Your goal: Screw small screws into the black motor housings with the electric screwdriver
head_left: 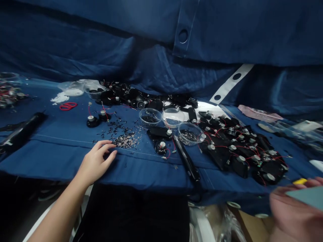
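My left hand [97,161] rests on the blue cloth with its fingers apart, the fingertips touching the near edge of a pile of small screws [126,140]. At the lower right edge, my right hand [290,210] is blurred and partly cut off by the frame. A flat light-blue thing [309,196] lies in its grasp; its kind is not clear. Right of the screw pile sits a black speaker part [157,134] with a round silver magnet and red wires. A black electric screwdriver [186,159] lies beside it, tip pointing away from me.
Clear plastic bowls [150,114] with small screws stand mid-table. Many black wired speaker parts [237,148] are heaped at right, more [121,94] at the back. Red-handled scissors [68,106] and a black tool [24,131] lie left. Blue cloth [156,67] hangs behind.
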A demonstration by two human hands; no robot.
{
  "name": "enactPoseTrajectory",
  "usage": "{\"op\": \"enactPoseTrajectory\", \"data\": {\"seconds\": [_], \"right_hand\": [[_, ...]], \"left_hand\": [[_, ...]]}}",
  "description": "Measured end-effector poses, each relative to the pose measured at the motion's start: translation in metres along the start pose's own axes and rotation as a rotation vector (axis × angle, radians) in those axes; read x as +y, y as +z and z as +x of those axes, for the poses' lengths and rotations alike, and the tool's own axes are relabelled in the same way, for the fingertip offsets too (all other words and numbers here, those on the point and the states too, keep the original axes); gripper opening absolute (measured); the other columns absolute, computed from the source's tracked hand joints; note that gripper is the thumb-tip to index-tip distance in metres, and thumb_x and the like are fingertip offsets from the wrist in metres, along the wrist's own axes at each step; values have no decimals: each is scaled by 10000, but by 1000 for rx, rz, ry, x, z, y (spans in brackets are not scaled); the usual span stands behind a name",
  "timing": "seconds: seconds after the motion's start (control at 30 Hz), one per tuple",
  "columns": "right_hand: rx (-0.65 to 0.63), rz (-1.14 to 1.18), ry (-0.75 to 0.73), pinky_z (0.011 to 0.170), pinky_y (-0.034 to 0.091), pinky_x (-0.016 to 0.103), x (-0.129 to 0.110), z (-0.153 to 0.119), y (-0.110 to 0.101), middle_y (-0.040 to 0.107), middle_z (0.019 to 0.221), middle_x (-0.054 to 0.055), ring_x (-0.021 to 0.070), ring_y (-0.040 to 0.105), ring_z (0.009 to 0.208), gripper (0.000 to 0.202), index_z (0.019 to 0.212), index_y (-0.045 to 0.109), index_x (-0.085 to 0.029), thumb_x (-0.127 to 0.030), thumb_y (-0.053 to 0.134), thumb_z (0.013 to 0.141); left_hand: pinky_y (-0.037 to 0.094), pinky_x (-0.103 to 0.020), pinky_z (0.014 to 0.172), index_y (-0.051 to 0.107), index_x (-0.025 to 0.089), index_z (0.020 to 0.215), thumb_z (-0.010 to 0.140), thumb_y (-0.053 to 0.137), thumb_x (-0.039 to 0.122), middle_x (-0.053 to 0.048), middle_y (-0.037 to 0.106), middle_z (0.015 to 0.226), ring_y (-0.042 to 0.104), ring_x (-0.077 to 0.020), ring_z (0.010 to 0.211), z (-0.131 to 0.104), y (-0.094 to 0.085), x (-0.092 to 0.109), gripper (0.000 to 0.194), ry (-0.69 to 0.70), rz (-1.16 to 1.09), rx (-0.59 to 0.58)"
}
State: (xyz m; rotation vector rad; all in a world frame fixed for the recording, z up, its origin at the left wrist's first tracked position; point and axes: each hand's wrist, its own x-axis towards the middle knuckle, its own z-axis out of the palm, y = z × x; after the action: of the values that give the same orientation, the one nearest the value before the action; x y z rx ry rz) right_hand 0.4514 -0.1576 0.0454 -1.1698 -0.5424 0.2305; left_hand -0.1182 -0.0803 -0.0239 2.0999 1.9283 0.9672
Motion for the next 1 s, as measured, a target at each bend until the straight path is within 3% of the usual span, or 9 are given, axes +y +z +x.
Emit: {"op": "enactPoseTrajectory", "data": {"seconds": [0.1,0.17,0.23,0.33,0.37,0.5,0.7,0.87,1.0], "right_hand": [[29,61,165,935,523,732,-2,-2,25,473,1652,-47,290,247,1631,351,839,807,-443,-666,537,821],[-40,18,142,844,568,664,5,-3,37,605,1547,100,347,528,1484,377,845,820,-394,-643,537,857],[-143,-38,93,679,589,559,17,-9,45,778,1186,213,333,782,1038,338,825,812,-336,-568,569,859],[-306,-142,24,490,527,379,40,-31,54,756,725,76,200,664,529,243,905,781,-252,-466,705,817],[-382,-231,-18,496,529,357,46,-39,57,768,742,66,199,673,544,221,934,787,-235,-401,779,788],[-1057,-859,-654,882,658,415,60,-59,77,804,1194,63,243,792,1025,328,1231,754,-278,-217,558,975],[-1432,-1136,-1133,883,671,441,51,-66,130,542,1619,83,272,763,1139,854,1555,511,-363,69,473,819],[-1628,-1088,-1245,829,674,466,43,-73,159,493,1651,80,249,777,962,540,1266,708,-240,27,482,855],[-1640,-840,-1024,995,645,456,49,-69,149,604,1562,84,259,739,1220,682,1350,641,-227,79,467,766]], "left_hand": [[587,-331,831,755,251,1127,990,531,555,-56,677,1317,730,-177,850,1,-1,0,402,11,-5,-3],[578,-324,819,754,253,1122,996,529,554,-55,682,1310,733,-184,883,1,-2,1,396,21,4,-11],[570,-319,806,750,256,1126,1002,526,556,-54,687,1307,732,-193,921,2,-3,2,395,29,12,-19],[565,-326,811,736,255,1141,1006,522,563,-47,703,1273,726,-199,918,2,-5,4,399,38,24,-35],[564,-332,817,733,256,1143,1006,522,563,-44,712,1257,724,-202,910,2,-5,4,397,42,34,-44],[556,-347,796,730,264,1125,1009,515,549,-31,735,1200,713,-207,877,7,-6,9,375,43,81,-88],[562,-339,833,725,249,1135,1034,494,541,-35,746,1146,717,-204,918,36,-6,30,386,182,25,-118],[594,-390,909,715,221,1198,1045,475,466,-73,752,1218,737,-250,1043,86,9,73,376,456,95,-278],[604,-456,979,713,201,1223,1018,513,352,-100,756,1246,725,-303,1153,122,41,98,324,544,210,-324]]}}
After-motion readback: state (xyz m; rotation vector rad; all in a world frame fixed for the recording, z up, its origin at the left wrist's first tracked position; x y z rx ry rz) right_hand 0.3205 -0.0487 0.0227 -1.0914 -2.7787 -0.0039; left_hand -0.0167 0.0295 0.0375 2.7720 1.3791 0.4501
